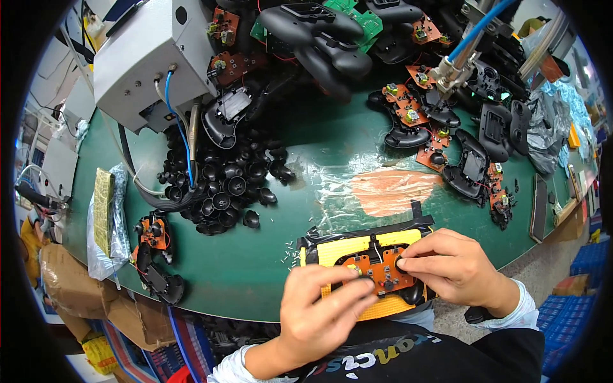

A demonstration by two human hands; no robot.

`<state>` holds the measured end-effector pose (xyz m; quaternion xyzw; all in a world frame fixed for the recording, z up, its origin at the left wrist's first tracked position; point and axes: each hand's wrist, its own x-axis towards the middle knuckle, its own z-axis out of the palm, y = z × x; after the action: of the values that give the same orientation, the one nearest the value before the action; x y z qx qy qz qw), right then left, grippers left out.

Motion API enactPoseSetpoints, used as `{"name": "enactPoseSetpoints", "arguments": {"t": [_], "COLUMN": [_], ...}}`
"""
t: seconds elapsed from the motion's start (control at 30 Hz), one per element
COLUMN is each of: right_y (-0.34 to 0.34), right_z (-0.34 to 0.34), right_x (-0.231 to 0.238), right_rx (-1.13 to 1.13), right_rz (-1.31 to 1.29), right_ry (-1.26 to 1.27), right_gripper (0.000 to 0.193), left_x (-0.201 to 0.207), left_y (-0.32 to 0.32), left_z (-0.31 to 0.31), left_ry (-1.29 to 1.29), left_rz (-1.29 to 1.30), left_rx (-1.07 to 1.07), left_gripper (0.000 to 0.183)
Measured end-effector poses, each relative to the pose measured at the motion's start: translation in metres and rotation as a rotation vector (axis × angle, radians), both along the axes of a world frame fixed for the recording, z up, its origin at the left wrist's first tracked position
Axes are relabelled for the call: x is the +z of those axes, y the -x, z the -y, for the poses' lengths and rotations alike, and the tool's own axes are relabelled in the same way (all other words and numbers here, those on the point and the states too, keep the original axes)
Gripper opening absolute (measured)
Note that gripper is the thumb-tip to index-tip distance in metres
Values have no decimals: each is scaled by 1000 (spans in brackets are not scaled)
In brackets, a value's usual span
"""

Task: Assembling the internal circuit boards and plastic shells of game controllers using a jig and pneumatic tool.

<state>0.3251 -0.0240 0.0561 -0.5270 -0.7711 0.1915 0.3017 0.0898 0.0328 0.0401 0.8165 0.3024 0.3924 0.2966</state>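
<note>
An orange circuit board (381, 270) lies in a black gamepad shell (414, 292), which sits in a yellow-lined holder (335, 251) at the table's near edge. Thumb and fingers of my right hand (454, 265) pinch a black thumbstick cap (400, 262) on the board's right side. Over the left side hovers my left hand (325, 313), its fingers slightly blurred and closed around a second dark thumbstick cap (367, 279). Close to these fingertips, a yellow-green joystick base (353, 270) shows uncapped on the board.
Loose black thumbstick caps (220, 191) are heaped left of centre, beside a grey machine (153, 64) with hoses. Gamepad halves with wired boards (408, 112) lie at the right, and more shells (313, 32) are piled at the back. Small pale pins (288, 252) lie scattered left of the holder.
</note>
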Motion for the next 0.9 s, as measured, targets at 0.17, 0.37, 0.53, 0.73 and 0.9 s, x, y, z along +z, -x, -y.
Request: {"name": "enactPoseSetpoints", "arguments": {"t": [0.17,0.37,0.53,0.73,0.9], "right_y": [3,-2,7,0,18], "right_z": [-2,-7,-6,-3,4], "right_x": [9,10,17,-2,-1], "right_rx": [37,111,66,38,-139], "right_rz": [8,67,251,14,-32], "right_ry": [99,89,58,24,-7], "right_gripper": [29,33,19,27,31], "left_x": [-13,-26,-20,-27,-26], "left_y": [6,7,4,5,5], "left_z": [15,19,19,21,22], "left_ry": [-3,-47,-33,-52,-61], "left_rz": [-62,-157,-164,-158,-151], "left_rx": [-191,-190,-181,-163,-145], "left_gripper": [34,32,34,33,34]}}
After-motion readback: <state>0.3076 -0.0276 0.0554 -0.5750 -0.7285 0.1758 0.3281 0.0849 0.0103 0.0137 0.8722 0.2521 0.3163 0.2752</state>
